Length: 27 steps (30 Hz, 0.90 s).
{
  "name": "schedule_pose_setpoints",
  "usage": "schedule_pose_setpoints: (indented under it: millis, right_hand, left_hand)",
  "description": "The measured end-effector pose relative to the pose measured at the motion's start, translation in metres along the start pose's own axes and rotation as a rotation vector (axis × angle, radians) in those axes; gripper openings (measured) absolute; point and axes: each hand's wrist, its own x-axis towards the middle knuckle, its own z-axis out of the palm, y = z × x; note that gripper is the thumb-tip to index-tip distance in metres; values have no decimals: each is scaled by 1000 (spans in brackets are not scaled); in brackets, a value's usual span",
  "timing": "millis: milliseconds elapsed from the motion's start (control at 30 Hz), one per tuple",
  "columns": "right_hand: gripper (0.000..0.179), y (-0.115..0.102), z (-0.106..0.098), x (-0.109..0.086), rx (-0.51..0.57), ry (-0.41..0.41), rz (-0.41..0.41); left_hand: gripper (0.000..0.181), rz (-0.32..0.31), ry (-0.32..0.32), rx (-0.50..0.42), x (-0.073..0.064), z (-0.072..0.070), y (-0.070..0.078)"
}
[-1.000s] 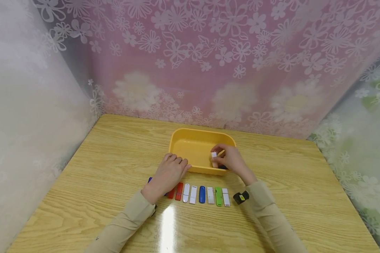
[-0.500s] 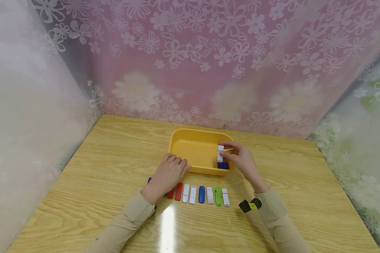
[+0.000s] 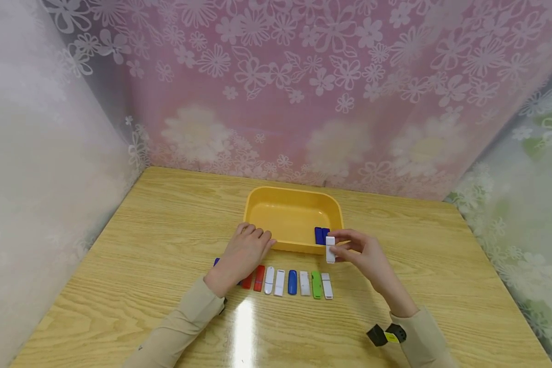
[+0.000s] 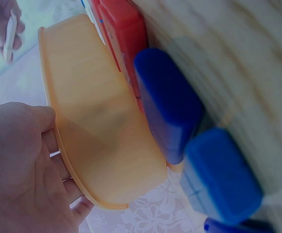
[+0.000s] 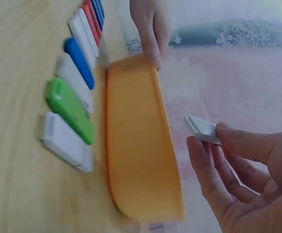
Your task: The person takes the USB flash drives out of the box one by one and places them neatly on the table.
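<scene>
My right hand pinches a white USB flash drive between thumb and fingers, above the front right rim of a yellow plastic bin. In the right wrist view that white flash drive sticks out from the fingertips, apart from the bin wall. My left hand grips the bin's near left rim, the thumb outside and the fingers over the edge in the left wrist view. Inside the bin, at its right front corner, lie dark blue flash drives side by side.
In front of the bin runs a row of flash drives, among them a red one, a blue one, a green one and a white one. My left forearm covers part of the row's left end. A pink flowered curtain hangs behind the table.
The right hand has come out of the bin toward me and to the right, carrying the white flash drive. The dark blue flash drives are now uncovered. The left hand stays on the rim.
</scene>
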Motion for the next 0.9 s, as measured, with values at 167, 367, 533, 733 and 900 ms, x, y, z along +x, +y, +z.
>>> schedule_pose_setpoints:
  millis: [167, 367, 533, 733, 900]
  right_hand:
    - [40, 6, -3, -17, 13, -8, 30]
    - [38, 19, -6, -30, -21, -22, 99]
    - [34, 33, -3, -35, -99, -51, 158]
    - [29, 45, 2, -34, -199, -73, 166]
    - [27, 46, 6, -32, -295, -65, 148]
  left_hand:
    - [30, -2, -9, -1, 0, 0, 0]
    - [29, 3, 6, 4, 0, 2, -1]
    - [29, 6, 20, 10, 0, 3, -1]
    - [28, 1, 20, 5, -1, 3, -1]
    - [28, 1, 15, 5, 0, 2, 0]
